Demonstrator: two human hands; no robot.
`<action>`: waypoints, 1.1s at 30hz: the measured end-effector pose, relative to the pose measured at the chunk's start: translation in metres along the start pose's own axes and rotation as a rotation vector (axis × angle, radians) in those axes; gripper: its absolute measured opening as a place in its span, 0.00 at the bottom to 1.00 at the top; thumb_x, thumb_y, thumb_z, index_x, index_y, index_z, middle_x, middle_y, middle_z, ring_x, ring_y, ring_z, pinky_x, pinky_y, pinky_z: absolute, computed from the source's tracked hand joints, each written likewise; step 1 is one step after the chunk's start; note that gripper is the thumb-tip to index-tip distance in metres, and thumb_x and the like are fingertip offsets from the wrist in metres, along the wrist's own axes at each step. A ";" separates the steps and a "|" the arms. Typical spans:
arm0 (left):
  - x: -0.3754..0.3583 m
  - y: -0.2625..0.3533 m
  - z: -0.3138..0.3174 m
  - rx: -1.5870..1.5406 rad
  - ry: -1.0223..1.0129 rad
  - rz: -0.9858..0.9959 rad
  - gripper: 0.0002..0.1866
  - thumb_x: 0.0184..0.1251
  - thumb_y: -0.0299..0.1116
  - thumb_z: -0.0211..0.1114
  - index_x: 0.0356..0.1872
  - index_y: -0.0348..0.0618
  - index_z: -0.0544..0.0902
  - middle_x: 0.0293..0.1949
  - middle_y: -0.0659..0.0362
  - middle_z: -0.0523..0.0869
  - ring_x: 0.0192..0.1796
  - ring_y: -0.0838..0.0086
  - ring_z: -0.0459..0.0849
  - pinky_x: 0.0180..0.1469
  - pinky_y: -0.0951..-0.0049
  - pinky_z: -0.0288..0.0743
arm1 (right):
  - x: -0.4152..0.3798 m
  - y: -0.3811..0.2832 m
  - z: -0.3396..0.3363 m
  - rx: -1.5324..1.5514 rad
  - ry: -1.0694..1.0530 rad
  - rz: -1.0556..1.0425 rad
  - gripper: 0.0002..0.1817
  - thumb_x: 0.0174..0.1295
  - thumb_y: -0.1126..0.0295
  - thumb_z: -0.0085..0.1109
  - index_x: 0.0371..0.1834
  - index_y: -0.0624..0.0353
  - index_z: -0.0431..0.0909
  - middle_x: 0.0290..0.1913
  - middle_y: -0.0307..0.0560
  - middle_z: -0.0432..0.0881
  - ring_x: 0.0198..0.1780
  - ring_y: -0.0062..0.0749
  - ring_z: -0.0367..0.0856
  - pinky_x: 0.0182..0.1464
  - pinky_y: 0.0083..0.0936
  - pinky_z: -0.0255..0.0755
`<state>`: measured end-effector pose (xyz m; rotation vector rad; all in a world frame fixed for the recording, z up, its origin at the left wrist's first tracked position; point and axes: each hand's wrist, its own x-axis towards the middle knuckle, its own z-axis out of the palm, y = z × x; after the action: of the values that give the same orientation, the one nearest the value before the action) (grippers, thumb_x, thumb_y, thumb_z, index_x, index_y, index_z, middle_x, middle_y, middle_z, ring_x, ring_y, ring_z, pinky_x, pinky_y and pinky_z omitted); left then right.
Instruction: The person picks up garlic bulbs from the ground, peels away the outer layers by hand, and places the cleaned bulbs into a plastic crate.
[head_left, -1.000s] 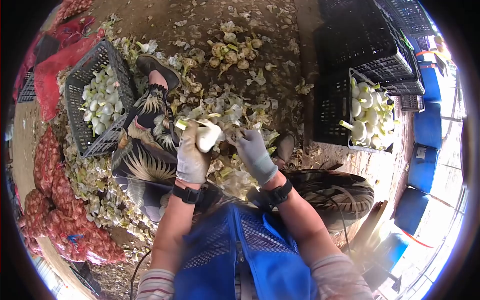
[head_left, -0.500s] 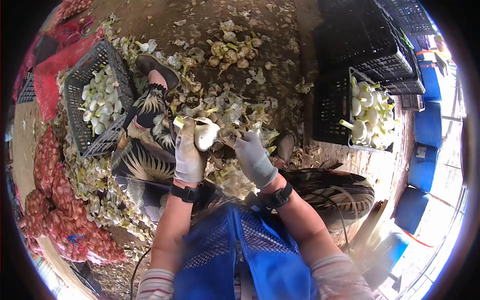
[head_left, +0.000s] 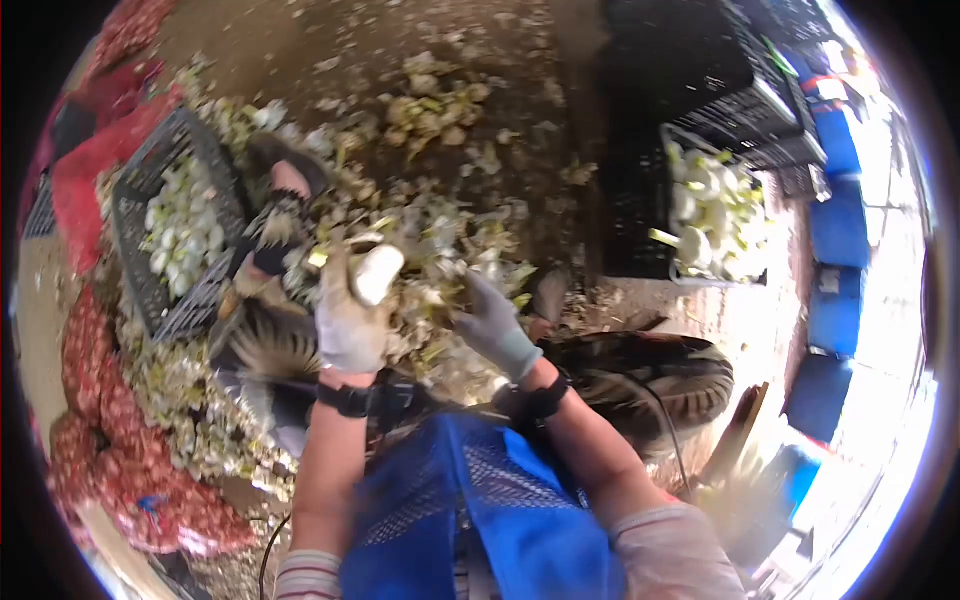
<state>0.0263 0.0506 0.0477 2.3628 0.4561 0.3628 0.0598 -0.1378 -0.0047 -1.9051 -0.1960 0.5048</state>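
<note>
Above the lap, the left hand [head_left: 350, 320] is closed around a white bulb [head_left: 377, 273], which sticks out over the glove; the right hand [head_left: 490, 325] is just beside it, the fingers half spread, and I cannot tell whether it holds something, as the picture is blurred; the grey crate [head_left: 140, 215] on the left and the black crate [head_left: 640, 235] on the right already contain many white bulbs; a small pile of uncleaned bulbs [head_left: 435, 105] still lies on the ground, so I judge the work is well advanced but not finished.
</note>
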 end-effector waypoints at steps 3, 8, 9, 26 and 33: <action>0.000 0.010 0.022 -0.787 -0.103 -0.304 0.25 0.67 0.23 0.64 0.66 0.35 0.73 0.55 0.50 0.83 0.56 0.61 0.84 0.58 0.64 0.79 | 0.009 -0.028 -0.003 0.302 -0.030 -0.111 0.34 0.61 0.71 0.66 0.71 0.66 0.66 0.63 0.52 0.79 0.65 0.33 0.74 0.67 0.31 0.67; 0.000 0.040 0.027 -1.520 -0.342 -0.446 0.21 0.77 0.30 0.53 0.68 0.39 0.72 0.58 0.55 0.82 0.62 0.69 0.78 0.67 0.66 0.69 | 0.003 -0.026 -0.017 0.827 -0.019 0.062 0.35 0.60 0.81 0.57 0.74 0.66 0.63 0.57 0.43 0.80 0.56 0.27 0.78 0.60 0.24 0.73; 0.004 0.039 0.024 -1.400 -0.353 -0.326 0.23 0.77 0.29 0.53 0.70 0.39 0.70 0.60 0.53 0.80 0.64 0.68 0.76 0.70 0.65 0.65 | -0.009 -0.029 -0.043 0.880 -0.074 0.045 0.32 0.63 0.81 0.56 0.73 0.65 0.64 0.54 0.40 0.80 0.50 0.23 0.80 0.53 0.20 0.75; -0.022 -0.014 0.065 -0.443 -0.288 -0.155 0.16 0.66 0.37 0.71 0.49 0.39 0.83 0.38 0.57 0.86 0.40 0.70 0.83 0.42 0.71 0.77 | -0.010 0.021 -0.239 -0.268 1.002 -0.146 0.18 0.56 0.77 0.62 0.52 0.59 0.78 0.42 0.53 0.83 0.43 0.45 0.82 0.43 0.35 0.76; -0.005 0.019 0.045 0.041 -0.689 0.525 0.18 0.49 0.30 0.76 0.43 0.44 0.83 0.49 0.47 0.80 0.53 0.48 0.80 0.53 0.55 0.74 | -0.017 -0.041 -0.038 -0.447 -0.761 -0.086 0.25 0.49 0.69 0.71 0.54 0.57 0.80 0.48 0.54 0.82 0.48 0.56 0.81 0.47 0.40 0.78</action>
<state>0.0426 0.0094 0.0276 2.4312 -0.4863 -0.2435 0.0647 -0.1607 0.0486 -2.0264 -0.9456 1.1887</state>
